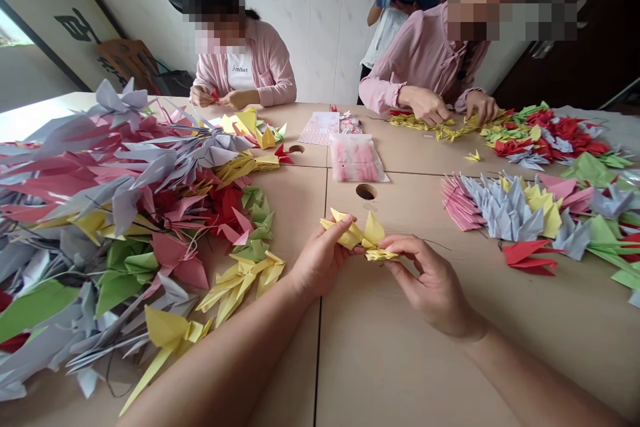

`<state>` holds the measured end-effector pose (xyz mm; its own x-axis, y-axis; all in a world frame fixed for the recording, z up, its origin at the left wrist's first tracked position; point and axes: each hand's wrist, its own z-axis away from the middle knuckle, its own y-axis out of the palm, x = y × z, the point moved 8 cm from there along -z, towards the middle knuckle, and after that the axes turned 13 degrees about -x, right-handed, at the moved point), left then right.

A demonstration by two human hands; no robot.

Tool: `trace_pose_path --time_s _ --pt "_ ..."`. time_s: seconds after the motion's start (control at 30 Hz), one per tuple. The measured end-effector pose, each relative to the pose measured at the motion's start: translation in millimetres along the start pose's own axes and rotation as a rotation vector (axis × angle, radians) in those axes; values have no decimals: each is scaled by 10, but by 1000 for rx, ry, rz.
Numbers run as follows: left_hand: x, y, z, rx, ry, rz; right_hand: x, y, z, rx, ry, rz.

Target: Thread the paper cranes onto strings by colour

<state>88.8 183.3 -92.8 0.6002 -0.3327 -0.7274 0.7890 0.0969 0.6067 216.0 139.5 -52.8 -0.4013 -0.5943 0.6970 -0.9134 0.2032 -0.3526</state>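
Observation:
Over the middle of the table, my left hand (pixel 323 257) is closed on yellow folded paper cranes (pixel 353 235), thumb on top. My right hand (pixel 433 283) pinches the right end of the same yellow paper between thumb and fingers. A thin dark string or wire (pixel 433 243) sticks out to the right, past my right fingertips. Left of my forearm, a string of yellow cranes (pixel 243 283) and a single yellow crane (pixel 173 337) lie on the table. Whether the pieces in my hands are threaded together I cannot tell.
A large heap of coloured paper cranes (pixel 150 173) covers the left side. More cranes (pixel 515 210) lie in rows at the right. A plastic bag with pink contents (pixel 356 159) lies beyond a round table hole (pixel 367 192). Two people (pixel 263 63) sit opposite; another stands holding a blue clipboard (pixel 407 0).

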Motion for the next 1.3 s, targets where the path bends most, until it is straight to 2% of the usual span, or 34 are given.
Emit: trace_pose_path --time_s 0.23,0.4,0.5,0.63,0.8,1.0,1.13,1.23,1.3 --pt "-20 32 11 46 1 65 -136 -21 13 -45 172 -81" --pt "-50 2 7 35 73 4 -212 -45 2 -108 274 -145" --pt "-92 -5 10 51 148 -61 -231 -30 9 -98 297 -151" --pt "-96 -24 -9 47 194 -120 -169 4 21 -30 227 -92" --pt "0 -17 -31 51 109 -126 0 11 -13 24 50 20" --pt "30 23 9 77 43 -168 57 15 -28 51 18 27" --pt "37 19 -5 96 49 -166 65 16 -21 32 -13 23" --pt "37 -1 -20 71 75 -168 -17 6 -15 -15 73 -20" --pt "23 19 0 69 110 -196 -144 33 7 -15 233 -115"
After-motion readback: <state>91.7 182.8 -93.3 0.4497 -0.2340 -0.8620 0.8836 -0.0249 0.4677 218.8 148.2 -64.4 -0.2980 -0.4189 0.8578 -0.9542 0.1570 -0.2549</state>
